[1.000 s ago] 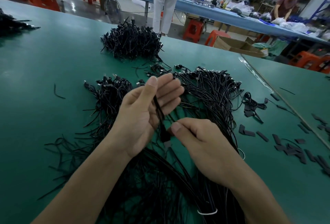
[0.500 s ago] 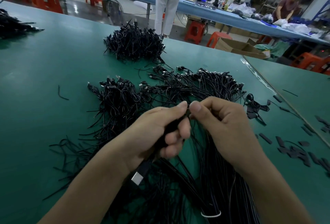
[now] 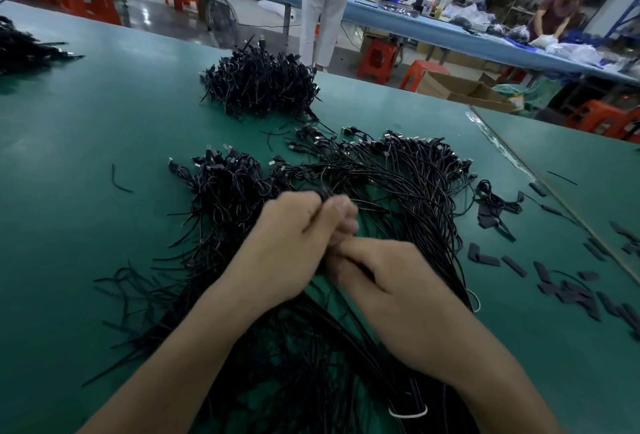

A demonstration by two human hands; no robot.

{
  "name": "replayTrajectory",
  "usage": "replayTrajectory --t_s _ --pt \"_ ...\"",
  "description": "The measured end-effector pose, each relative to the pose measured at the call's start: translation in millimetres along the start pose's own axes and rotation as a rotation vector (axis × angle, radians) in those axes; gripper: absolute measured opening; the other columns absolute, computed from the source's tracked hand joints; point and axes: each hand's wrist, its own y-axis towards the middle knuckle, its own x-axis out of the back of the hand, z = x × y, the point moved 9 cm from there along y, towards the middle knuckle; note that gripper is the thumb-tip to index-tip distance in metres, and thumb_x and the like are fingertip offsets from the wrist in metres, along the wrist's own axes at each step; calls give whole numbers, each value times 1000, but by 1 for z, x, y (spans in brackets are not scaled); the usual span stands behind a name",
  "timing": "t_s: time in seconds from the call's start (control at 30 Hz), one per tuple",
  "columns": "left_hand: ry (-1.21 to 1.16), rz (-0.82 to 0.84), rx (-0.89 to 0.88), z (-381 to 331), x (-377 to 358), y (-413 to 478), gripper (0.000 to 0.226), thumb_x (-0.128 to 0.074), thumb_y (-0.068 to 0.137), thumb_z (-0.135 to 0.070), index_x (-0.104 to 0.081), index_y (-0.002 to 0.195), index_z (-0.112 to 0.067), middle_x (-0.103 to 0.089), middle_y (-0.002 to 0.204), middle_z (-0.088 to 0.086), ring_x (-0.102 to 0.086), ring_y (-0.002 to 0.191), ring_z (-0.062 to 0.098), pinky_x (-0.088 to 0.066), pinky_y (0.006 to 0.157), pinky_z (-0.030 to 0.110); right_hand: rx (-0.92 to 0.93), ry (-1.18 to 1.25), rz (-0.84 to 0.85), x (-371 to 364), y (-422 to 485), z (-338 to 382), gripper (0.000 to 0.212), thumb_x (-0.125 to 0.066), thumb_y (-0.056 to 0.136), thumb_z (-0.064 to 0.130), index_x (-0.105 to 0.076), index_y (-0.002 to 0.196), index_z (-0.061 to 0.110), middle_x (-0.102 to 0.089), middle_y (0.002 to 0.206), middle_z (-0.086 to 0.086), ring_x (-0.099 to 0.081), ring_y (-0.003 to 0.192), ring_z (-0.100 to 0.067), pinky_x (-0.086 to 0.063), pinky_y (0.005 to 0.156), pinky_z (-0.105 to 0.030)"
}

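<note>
L hand (image 3: 291, 243) fingers pinch thin black cable (image 3: 323, 195); R hand (image 3: 391, 281) fingers curled beside it, can't tell if gripping, over green tabletop (image 3: 86, 156).

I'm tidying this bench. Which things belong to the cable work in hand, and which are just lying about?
In use: left hand, right hand, black cable they grip, cable heap beneath.
Lying about: far cable pile, black strips, cardboard box.

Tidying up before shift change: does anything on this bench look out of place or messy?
A short black cable scrap lies alone left of the nearest cable pile, and black strips lie scattered at the right.
</note>
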Motion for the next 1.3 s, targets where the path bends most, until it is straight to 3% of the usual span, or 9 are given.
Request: replayTrajectory --t_s 0.13,0.3,0.53,0.73,0.93,0.97,1.1,1.23,1.3 --pt "-215 294 199 3 -26 -10 59 -40 106 -33 -67 56 -19 -63 51 -1 -57 44 11 -46 46 20 52 145 -163 33 1 -1 15 -72 88 17 -69 73 21 -67 65 5 -61 58 -5 -45 58 -16" --pt "-343 418 259 2 -29 -18 62 -37 101 -53 -61 54 -21 -50 44 -4 -44 36 8 -37 40 14 92 293 -277 49 5 -6 10 -74 85 29 -68 80 22 -69 72 1 -63 67 -18 -52 65 -28" --pt "-627 590 249 -6 -36 -25 54 -43 98 -52 -43 52 -25 -52 48 -2 -46 38 8 -35 37 14 43 419 -75 38 10 -7 13 -70 84 36 -64 87 24 -67 84 -8 -62 78 -24 -55 77 -38" --pt "-355 313 248 12 -29 -11 60 -43 103 -41 -42 46 -21 -50 55 -2 -48 54 11 -42 55 15 36 133 -191 43 6 -4 11 -68 92 22 -62 85 28 -70 81 4 -68 75 -17 -57 72 -43" --pt "-537 285 352 16 -34 -8 58 -33 105 -21 -69 62 -8 -68 74 1 -59 39 6 -54 60 12 156 76 -417 42 2 18 14 -70 90 14 -63 85 25 -66 80 14 -65 75 -7 -47 64 -10" --pt "-532 290 385 20 -37 -5 60 -34 106 -25 -67 59 -6 -67 76 2 -57 35 6 -54 65 9 173 51 -456 43 2 20 13 -70 90 15 -62 86 24 -65 80 14 -64 74 -6 -45 62 -9" --pt "-626 395 428 24 -43 -13 66 -36 94 -71 -74 88 -17 -60 59 11 -45 34 17 -33 37 18 202 103 -507 44 5 20 10 -70 91 16 -63 87 22 -66 79 11 -65 60 -5 -45 54 -9" --pt "-317 28 288 33 0 1 63 -38 96 -64 -61 56 -22 -55 47 -9 -41 37 5 -32 36 15 -7 156 -521 37 12 -9 13 -66 91 38 -59 96 29 -65 86 13 -62 83 1 -46 68 -9" --pt "-251 -162 200 35 29 9 55 -41 91 -63 -52 56 -21 -53 47 -10 -41 42 7 -32 42 18 -217 151 -366 11 15 -34 30 -59 88 55 -53 104 31 -62 89 13 -60 81 5 -50 67 -12"
